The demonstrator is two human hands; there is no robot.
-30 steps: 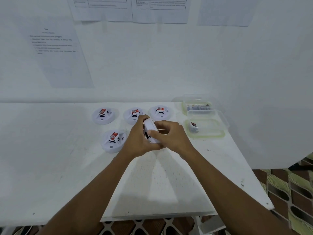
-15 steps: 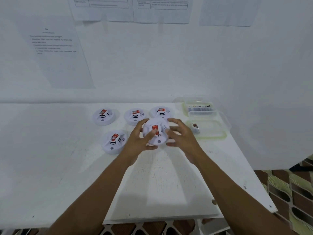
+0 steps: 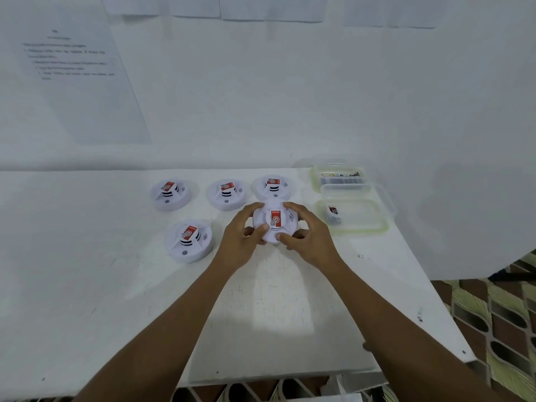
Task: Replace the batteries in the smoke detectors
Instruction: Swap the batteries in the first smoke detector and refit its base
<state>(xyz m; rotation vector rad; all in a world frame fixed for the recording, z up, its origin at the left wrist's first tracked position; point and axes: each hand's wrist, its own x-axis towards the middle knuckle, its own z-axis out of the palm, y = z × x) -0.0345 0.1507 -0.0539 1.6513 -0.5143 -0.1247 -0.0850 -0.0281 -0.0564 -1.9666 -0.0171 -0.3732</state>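
Turned since a second ago: held smoke detector (image 3: pixel 275 224), then on edge between the palms, now face up with its red label on top. Left hand (image 3: pixel 239 239) and right hand (image 3: pixel 311 237) flank it, each grip curled round its rim. It sits at the white surface (image 3: pixel 116 285) — resting or lifted, cannot tell — just before the back row of three detectors (image 3: pixel 227 194), between the front-left detector (image 3: pixel 190 242) and the near container (image 3: pixel 374 227), which holds one battery (image 3: pixel 333 212).
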